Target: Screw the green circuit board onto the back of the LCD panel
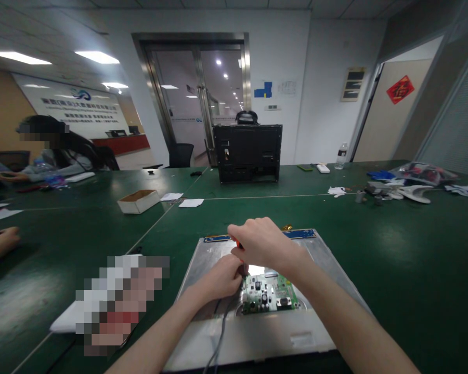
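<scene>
My right hand (pixel 263 241) is wrapped round a screwdriver (pixel 239 245), of which only a bit of red and black handle shows. Just below it, the closed fingers of my left hand (pixel 228 275) meet at the upper left corner of a green circuit board (pixel 269 293); what they pinch is hidden. The board lies on the silvery metal back of a flat display panel (pixel 331 270). Along the panel's far edge runs a narrow blue circuit strip (pixel 302 234). Dark cables (pixel 221 337) pass under my left wrist towards the near edge.
Left of the panel lies a blurred-out item (pixel 117 301). Farther off are an open cardboard box (pixel 139 201), paper sheets (pixel 191 203) and a black monitor housing (pixel 247 154). Bags and loose parts (pixel 425 174) lie at right. A person (pixel 58 150) sits at left; another person's hand (pixel 3 243) rests nearer.
</scene>
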A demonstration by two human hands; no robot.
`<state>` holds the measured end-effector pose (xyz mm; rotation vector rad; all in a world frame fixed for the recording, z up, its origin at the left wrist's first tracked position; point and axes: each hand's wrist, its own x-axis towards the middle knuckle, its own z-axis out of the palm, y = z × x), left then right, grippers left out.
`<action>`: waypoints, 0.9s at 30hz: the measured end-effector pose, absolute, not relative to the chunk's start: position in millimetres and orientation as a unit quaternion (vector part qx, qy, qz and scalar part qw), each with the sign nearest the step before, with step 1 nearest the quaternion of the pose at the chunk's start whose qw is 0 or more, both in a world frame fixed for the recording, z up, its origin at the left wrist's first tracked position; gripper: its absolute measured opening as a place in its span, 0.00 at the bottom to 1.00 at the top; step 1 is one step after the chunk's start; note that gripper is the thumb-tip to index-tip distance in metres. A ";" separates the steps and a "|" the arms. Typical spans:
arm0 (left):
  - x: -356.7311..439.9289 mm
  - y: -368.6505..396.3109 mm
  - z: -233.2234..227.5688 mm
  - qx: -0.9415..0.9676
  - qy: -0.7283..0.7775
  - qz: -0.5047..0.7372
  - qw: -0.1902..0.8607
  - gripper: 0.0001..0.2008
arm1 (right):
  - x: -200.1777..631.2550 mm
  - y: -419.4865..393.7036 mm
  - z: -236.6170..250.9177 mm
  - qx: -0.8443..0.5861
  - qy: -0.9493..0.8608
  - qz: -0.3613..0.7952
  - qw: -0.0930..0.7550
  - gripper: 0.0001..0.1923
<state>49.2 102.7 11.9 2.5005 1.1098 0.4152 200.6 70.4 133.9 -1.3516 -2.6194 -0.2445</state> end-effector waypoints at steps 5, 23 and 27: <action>48.5 106.2 8.8 0.888 0.379 0.166 0.201 0.09 | 205.4 68.2 135.5 -0.413 -0.904 -0.064 0.086 0.13; 45.1 106.6 14.7 0.868 0.382 0.149 0.280 0.06 | 206.6 65.3 138.7 -0.450 -0.887 -0.056 0.086 0.12; 43.4 105.8 16.1 0.862 0.389 0.137 0.295 0.04 | 204.5 67.1 139.6 -0.475 -0.875 -0.050 0.082 0.14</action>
